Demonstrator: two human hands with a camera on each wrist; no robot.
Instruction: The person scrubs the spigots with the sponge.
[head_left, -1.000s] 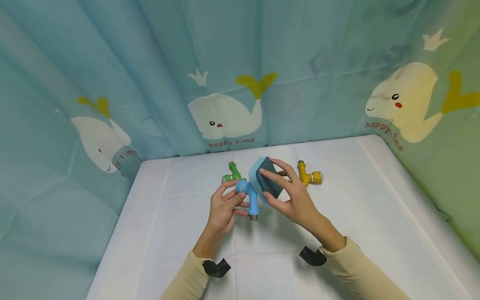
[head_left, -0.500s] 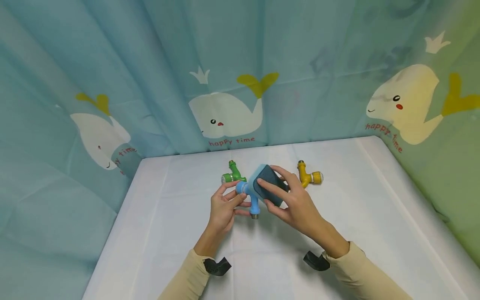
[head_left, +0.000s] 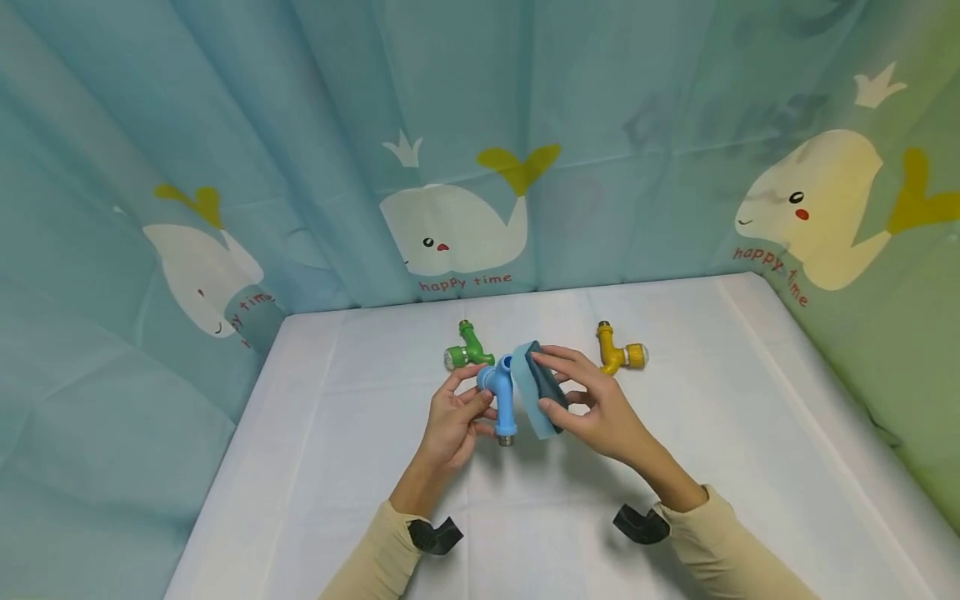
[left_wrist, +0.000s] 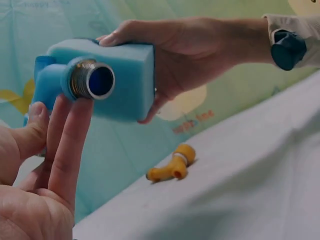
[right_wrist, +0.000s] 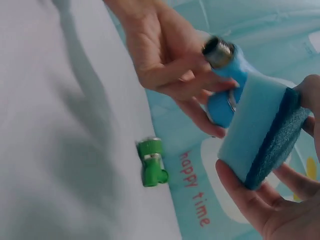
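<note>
A light blue plastic tap [head_left: 505,408] with a threaded metal end is held up above the table. My left hand [head_left: 453,421] pinches it by its knob, threaded end down. To its right, my right hand [head_left: 602,411] grips a two-layer sponge [head_left: 528,393], pale blue foam on one side and a dark scouring layer on the other. The foam side [right_wrist: 256,116] faces the tap, close against its body; whether they touch at this instant I cannot tell. In the left wrist view the sponge [left_wrist: 129,82] stands behind the tap [left_wrist: 50,80].
A green tap [head_left: 471,343] lies on the white-covered table [head_left: 360,467] beyond my left hand. Beyond my right hand lies a yellow tap [head_left: 617,355]. A blue-green curtain [head_left: 330,167] with whale prints rises at the table's back and sides.
The sponge first moved over the front of the tap, hiding its spout, then swung back to the right and turned edge-on. The tap has turned slightly in my left hand, its spout opening now showing.
</note>
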